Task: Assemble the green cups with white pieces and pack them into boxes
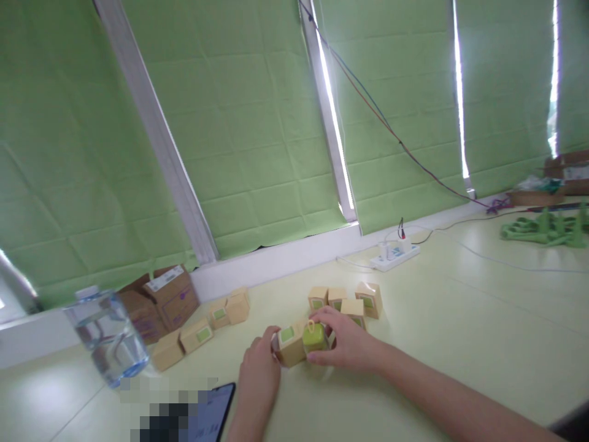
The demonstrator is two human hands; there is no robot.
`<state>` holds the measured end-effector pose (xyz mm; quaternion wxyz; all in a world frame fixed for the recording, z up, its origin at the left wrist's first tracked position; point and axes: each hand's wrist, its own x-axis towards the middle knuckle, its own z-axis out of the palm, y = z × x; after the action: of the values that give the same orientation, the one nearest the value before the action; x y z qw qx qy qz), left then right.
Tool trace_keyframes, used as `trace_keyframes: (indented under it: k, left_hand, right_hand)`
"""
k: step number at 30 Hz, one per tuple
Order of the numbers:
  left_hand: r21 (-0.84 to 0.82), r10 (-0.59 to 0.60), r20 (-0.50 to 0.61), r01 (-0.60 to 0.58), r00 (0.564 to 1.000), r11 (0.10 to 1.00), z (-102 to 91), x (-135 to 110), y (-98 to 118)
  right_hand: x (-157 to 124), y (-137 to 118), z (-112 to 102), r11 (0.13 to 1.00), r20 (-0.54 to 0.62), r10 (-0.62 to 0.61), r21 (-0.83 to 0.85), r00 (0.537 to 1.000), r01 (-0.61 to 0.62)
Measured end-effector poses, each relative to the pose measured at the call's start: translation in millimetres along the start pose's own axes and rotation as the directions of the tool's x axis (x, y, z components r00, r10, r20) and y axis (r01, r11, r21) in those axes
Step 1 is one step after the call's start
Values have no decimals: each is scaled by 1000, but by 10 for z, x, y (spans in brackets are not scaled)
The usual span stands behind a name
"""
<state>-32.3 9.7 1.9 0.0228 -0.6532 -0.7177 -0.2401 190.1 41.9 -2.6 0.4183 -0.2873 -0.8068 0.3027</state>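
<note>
My left hand (257, 371) grips the near side of a small tan carton (289, 345) with a green window, fingers curled round it. My right hand (347, 344) pinches a green object (315, 336) with a thin loop on top, held at the carton's open right end. Both hands rest on the pale yellow table (460, 344). Several more tan cartons (345, 301) stand just behind my right hand.
Other tan cartons (202, 328) lie to the left, beside a brown cardboard box (168, 301) and a clear water bottle (108, 337). A dark phone (214, 411) lies near the front edge. A white power strip (396, 255) and green plastic parts (547, 230) sit farther back.
</note>
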Motion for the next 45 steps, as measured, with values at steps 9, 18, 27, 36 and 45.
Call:
trace_keyframes:
  k: [9,18,27,36,45]
  left_hand:
    - [-13,-44,-19,44,999,999,-7,50,39]
    - [133,-134,-23,136,991,982,-70,-71,118]
    - [-103,-165,-33,160,986,982,-57,67,98]
    - [-597,-69,-234,-88,970,797,-88,15,251]
    - [-662,52,-126,-123,991,739,31,-26,292]
  right_hand:
    - [-39,-31,-7,999,84,-31,-31,996,34]
    - [-27,-1,12,998,68,6,-68,998,-1]
    - [1,-104,-28,987,5,130,-99,991,-129]
    - [-44,-115,1,994,92,81,-78,992,-74]
    - [-63,-140,-52,999,42,-8,33,999,7]
